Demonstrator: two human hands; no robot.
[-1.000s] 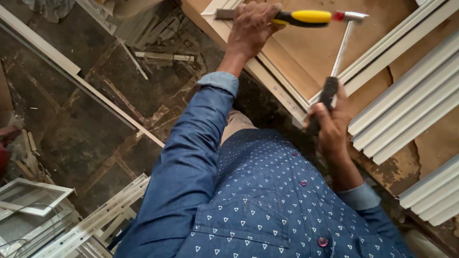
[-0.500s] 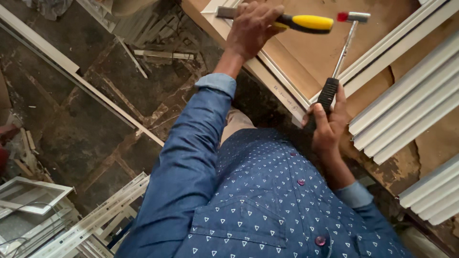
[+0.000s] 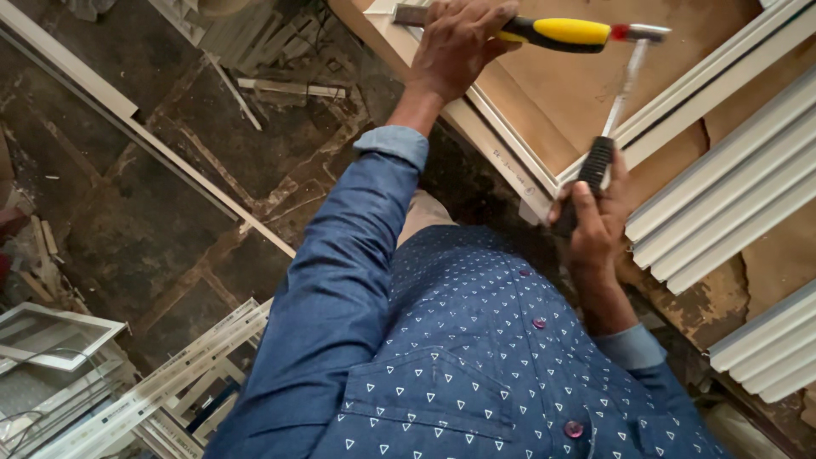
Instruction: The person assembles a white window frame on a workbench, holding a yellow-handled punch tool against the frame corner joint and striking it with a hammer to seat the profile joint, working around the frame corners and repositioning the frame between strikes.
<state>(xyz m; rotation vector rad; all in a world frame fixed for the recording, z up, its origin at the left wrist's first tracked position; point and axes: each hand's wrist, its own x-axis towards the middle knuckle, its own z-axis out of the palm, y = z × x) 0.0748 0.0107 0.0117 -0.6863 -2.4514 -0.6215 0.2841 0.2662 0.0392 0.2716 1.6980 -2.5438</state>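
Observation:
My left hand (image 3: 459,42) grips a chisel with a yellow and black handle (image 3: 565,32), held flat across a white frame profile (image 3: 510,144) at the edge of a brown wooden bench (image 3: 578,93). My right hand (image 3: 595,221) is closed around the black grip of a hammer (image 3: 608,136). The hammer's shaft rises to a metal head, blurred, right at the butt end of the chisel handle. My blue patterned shirt fills the lower middle.
Several white profile lengths (image 3: 722,204) lie stacked on the bench at the right. A long white strip (image 3: 127,136) crosses the dark dirty floor at left. More white frames and offcuts (image 3: 102,382) are piled at lower left.
The hammer head has swung left toward the chisel's butt end and now meets it. My left hand and the chisel have stayed in place.

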